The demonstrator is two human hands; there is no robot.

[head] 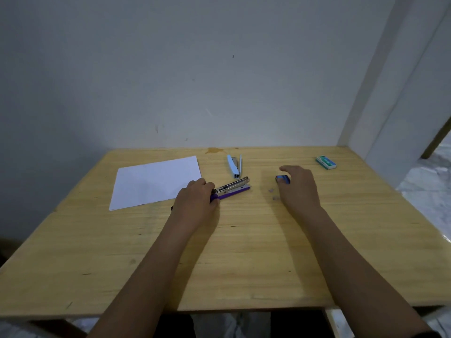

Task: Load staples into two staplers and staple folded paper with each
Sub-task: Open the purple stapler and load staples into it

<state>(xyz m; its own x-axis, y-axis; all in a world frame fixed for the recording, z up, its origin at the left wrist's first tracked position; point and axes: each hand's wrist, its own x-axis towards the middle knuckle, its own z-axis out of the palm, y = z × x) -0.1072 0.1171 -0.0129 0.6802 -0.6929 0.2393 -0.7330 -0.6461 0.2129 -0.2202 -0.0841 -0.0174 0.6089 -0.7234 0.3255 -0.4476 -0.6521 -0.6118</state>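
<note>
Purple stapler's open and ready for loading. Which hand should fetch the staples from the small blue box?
Right. The right hand already hovers at the small blue box, fingers curled round it. The left hand is busy holding the purple stapler at its rear, steadying it on the table.

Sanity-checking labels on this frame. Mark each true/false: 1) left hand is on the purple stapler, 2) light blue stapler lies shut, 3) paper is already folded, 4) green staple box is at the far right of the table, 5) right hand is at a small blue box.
1) The left hand is on the purple stapler. True; it grips the rear end, with the metal magazine raised.
2) The light blue stapler lies shut. False; it lies splayed open.
3) The paper is already folded. False; it lies flat as one sheet, no fold visible.
4) The green staple box sits at the table's far right. True.
5) The right hand is at a small blue box. True.
</note>
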